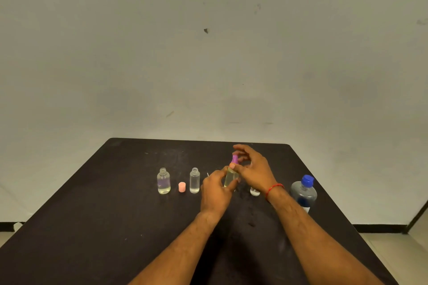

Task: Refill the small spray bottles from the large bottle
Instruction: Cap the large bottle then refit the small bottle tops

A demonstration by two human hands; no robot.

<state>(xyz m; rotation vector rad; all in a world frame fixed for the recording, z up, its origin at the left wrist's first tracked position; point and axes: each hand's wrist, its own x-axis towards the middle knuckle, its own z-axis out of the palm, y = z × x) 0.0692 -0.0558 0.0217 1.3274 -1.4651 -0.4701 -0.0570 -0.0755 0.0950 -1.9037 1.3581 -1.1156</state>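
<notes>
My left hand (215, 190) grips the body of a small clear spray bottle (230, 177) holding yellowish liquid, above the black table (115, 215). My right hand (253, 170) pinches the purple spray cap (235, 159) at that bottle's top. Two more small clear bottles stand uncapped to the left: a round one (163, 181) and a slimmer one (194, 180). A pink cap (182, 187) stands between them. The large bottle (303, 192) with a blue cap stands at the right, behind my right forearm.
A small clear cap or cup (254, 191) sits on the table under my right wrist. A thin white stick (208, 174) shows just left of my left hand. The table ends against a pale wall; floor lies to either side.
</notes>
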